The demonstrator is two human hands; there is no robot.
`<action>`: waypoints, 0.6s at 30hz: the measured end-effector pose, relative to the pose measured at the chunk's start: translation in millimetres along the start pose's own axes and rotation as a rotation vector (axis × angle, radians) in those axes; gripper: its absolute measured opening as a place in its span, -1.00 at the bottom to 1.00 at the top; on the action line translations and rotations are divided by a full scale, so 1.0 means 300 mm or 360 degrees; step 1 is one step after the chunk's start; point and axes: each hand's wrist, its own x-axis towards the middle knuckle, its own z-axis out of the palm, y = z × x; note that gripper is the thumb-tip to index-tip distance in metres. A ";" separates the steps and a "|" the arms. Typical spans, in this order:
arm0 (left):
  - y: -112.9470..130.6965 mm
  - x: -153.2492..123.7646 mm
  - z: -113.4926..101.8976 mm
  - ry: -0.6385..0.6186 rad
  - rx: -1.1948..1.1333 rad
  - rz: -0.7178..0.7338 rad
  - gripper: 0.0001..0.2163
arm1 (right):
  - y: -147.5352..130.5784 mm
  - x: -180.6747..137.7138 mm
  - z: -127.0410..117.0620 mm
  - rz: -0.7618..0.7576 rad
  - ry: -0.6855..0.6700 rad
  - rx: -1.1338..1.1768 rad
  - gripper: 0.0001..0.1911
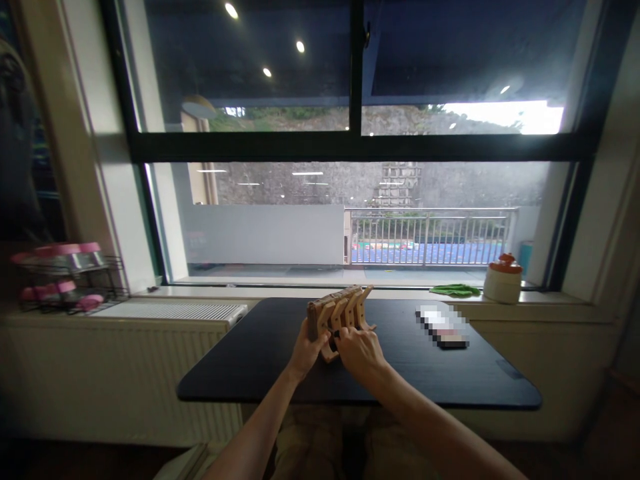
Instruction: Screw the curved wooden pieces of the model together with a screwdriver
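Observation:
A wooden slatted piece (345,310) with several angled, ribbed parts is raised just over the dark table (240,367). My left hand (306,350) is closed round its left end. On the near side, my right hand (361,352) has its fingers curled against the lower ribs, with a small dark thing at the fingertips that I cannot make out. The palm side of my right hand is hidden, as is the underside of the wooden piece.
A blurred-out flat object (444,327) lies on the table's right side. On the sill are a green cloth (454,290) and a white jar with an orange lid (503,280). A radiator (150,373) and a wire rack of pink-lidded containers (70,273) stand left. A window (356,148) rises behind.

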 end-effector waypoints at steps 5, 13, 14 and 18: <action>-0.002 0.003 0.002 0.0005 0.0005 0.0005 -0.51 | -0.004 -0.007 0.013 0.0128 -0.0015 0.0131 -0.70; 0.008 0.000 -0.001 -0.0004 0.0034 -0.0001 -0.51 | 0.012 0.011 0.043 0.0385 -0.0195 0.0418 -0.53; 0.008 0.000 -0.001 -0.0005 0.0036 0.0000 -0.51 | 0.018 0.015 0.044 0.0398 -0.0212 0.0479 -0.52; 0.009 -0.001 0.000 0.0005 0.0004 -0.0005 -0.50 | 0.044 0.030 0.056 0.0342 -0.0322 0.0785 -0.53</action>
